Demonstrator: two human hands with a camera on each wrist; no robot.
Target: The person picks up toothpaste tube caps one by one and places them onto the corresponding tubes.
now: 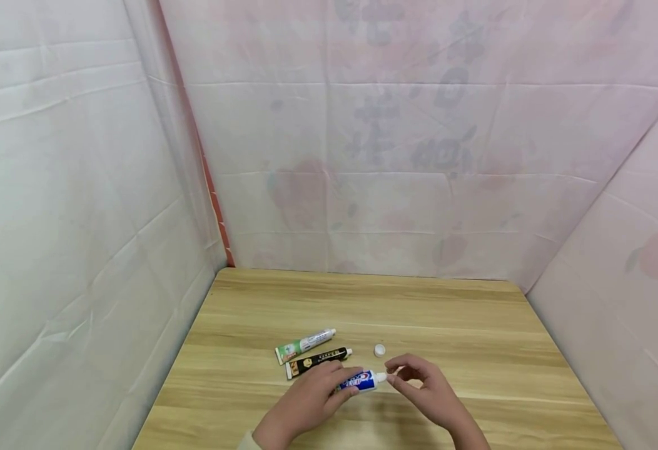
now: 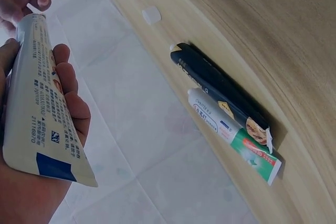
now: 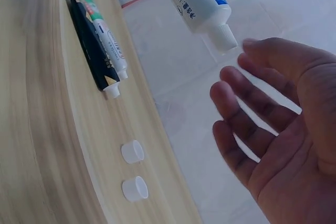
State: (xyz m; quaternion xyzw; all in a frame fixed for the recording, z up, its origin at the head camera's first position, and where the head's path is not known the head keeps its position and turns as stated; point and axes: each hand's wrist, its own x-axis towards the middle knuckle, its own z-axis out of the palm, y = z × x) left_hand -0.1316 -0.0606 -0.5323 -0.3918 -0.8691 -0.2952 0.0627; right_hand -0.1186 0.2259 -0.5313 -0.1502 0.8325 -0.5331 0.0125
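Around the wooden table (image 1: 419,312): pale sheeting (image 1: 396,206) on the back and both sides, its faint fruit prints and lettering plainest in the head view.
Left hand (image 1: 314,390): thumb and fingers curled round a blue-and-white tube, gripping it above the table's near part.
Right hand (image 1: 427,394): fingers loosely bent and spread, holding nothing; from the head it seems to meet the tube's tip, but the right wrist view shows a small gap.
Blue-and-white tube (image 1: 364,381): blue front seen from the head; only the left wrist view gives the printed back and blue-cornered flat end.
Black tube (image 1: 323,358): lying beyond the left hand, white tip toward the right.
Green-and-white tube (image 1: 306,344): lying just beside the black one, farther back.
White caps (image 3: 132,151): two in both wrist views, one plain from the head.
Ribbed white tip (image 3: 224,38): ribbing clear only at the right wrist.
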